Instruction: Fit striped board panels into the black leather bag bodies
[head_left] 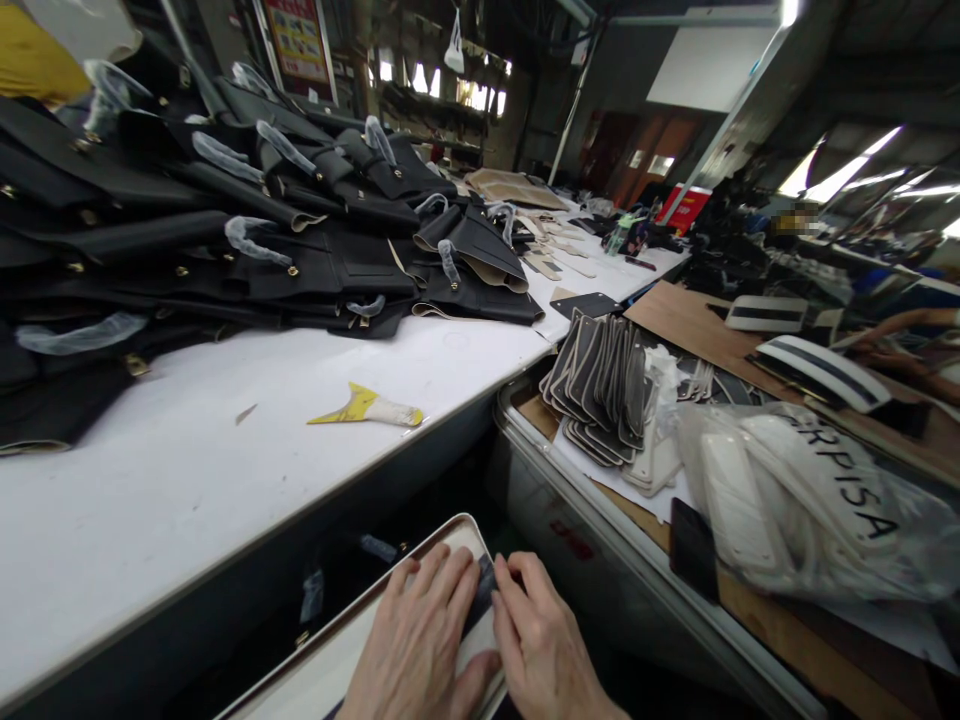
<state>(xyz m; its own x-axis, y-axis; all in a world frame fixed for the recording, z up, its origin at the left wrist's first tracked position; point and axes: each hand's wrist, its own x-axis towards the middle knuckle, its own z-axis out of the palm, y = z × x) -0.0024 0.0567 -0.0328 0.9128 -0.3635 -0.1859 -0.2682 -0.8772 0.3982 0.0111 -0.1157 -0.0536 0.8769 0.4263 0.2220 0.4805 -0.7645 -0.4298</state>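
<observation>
A white panel (330,655) with a dark stripe and a brown-lined raised edge lies tilted at the bottom of the view. My left hand (424,635) rests on its face, fingers stretched out flat over the white surface beside the stripe. At the panel's right edge, my right hand (544,630) has its fingers bent and pressed together, gripping the border near the stripe. The near part of the panel is hidden under both hands. Below the table edge, a black bag with plastic-wrapped handles (311,595) is partly visible in shadow.
Black bags (322,260) with wrapped handles are heaped on the white table (225,500). A yellow cut piece (366,408) lies near its edge. To the right are stacked dark panels (600,375), a plastic bag (817,500) and a phone (693,548). A co-worker's arm (911,340) shows far right.
</observation>
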